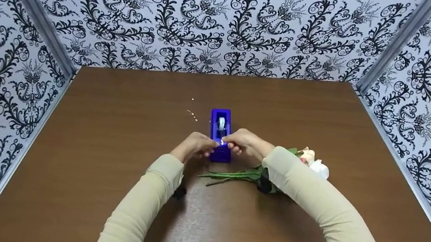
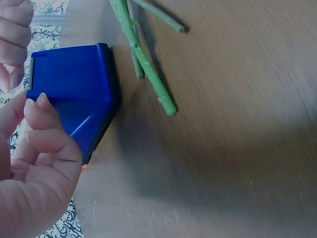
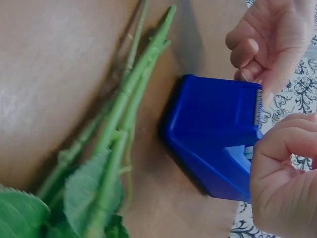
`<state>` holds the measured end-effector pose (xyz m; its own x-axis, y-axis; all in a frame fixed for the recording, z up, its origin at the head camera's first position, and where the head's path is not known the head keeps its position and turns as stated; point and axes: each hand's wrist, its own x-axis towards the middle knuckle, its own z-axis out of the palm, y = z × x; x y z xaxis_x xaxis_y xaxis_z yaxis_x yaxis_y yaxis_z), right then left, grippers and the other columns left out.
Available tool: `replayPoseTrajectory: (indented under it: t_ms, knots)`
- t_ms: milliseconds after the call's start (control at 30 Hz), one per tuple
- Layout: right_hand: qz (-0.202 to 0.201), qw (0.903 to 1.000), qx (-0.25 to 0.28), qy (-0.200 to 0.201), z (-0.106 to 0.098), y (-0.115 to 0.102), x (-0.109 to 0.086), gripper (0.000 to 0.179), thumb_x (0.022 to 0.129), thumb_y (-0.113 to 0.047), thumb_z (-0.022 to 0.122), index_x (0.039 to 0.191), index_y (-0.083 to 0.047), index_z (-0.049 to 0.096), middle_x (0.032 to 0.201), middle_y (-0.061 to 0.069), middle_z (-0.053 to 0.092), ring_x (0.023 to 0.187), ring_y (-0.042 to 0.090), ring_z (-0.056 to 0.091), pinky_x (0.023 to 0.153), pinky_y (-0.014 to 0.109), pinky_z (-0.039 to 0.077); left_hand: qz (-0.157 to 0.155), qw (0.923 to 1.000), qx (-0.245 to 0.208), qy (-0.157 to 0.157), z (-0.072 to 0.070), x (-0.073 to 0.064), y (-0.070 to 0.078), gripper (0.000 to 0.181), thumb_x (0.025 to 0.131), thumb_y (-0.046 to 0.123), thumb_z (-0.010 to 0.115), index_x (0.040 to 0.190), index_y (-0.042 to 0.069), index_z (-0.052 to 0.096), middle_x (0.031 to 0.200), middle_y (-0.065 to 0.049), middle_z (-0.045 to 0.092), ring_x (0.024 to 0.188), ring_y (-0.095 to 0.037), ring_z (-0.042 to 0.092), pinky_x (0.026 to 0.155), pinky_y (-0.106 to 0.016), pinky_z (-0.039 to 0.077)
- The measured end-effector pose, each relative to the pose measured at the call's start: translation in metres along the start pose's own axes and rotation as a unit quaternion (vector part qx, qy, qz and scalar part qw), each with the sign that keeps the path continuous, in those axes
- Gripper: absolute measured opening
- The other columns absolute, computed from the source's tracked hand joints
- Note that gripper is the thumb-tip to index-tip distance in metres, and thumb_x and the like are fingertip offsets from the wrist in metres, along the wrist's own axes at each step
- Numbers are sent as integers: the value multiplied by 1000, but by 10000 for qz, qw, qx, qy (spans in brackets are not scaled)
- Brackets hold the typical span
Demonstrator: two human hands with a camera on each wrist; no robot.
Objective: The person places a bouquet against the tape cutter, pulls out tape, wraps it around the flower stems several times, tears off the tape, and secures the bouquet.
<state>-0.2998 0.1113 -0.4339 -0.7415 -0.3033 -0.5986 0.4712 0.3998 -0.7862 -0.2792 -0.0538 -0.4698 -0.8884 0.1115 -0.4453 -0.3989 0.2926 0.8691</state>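
Nearest: both arms in cream long sleeves (image 1: pixel 326 204), reaching fwd over a brown wood-grain table (image 1: pixel 126 125). Below and to the right of the hands, partly under the R forearm, lie artificial-looking flowers w/ white and pale peach heads (image 1: pixel 319 168), their green leafy stems (image 1: pixel 233 175) running back toward the L side, ends just short of the dispenser. Past those, b/w the two hands: a glossy blue plastic tape dispenser (image 3: pixel 213 119), upright on the table, serrated metal cutter (image 3: pixel 258 106) at its front top edge, tape roll (image 1: pixel 221 124) seated just beyond the fingertips. L hand (image 1: pixel 196 143) & R hand (image 1: pixel 248 141) both have fingers curled, thumb and forefinger pinched tog. at the cutter, apparently on the end of some clear tape (image 1: pixel 221 142); exact grip too small to be sure. Step in hand, I'd judge: freeing/drawing a strip. Next move prob. calls for a firm pull across the teeth w/ dispenser kept steady. Beyond the L hand, a few white specks (image 1: pixel 193 115); farthest, black-and-white scroll-patterned wall (image 1: pixel 221 20).
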Motion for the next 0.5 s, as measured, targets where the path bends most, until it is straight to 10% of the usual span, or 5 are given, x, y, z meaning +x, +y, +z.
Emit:
replayPoseTrajectory:
  t_ms: [500]
  knots:
    - [-467, 9985, -241, 147, 21, 58, -43, 27, 86, -12, 55, 59, -9, 54, 44, -6, 42, 35, 4, 34, 35, 17, 27, 154, 9992, -210, 299, 5, -2, -1, 20, 81, 11, 66, 92, -5, 65, 57, -1, 55, 48, -8, 49, 50, -22, 44]
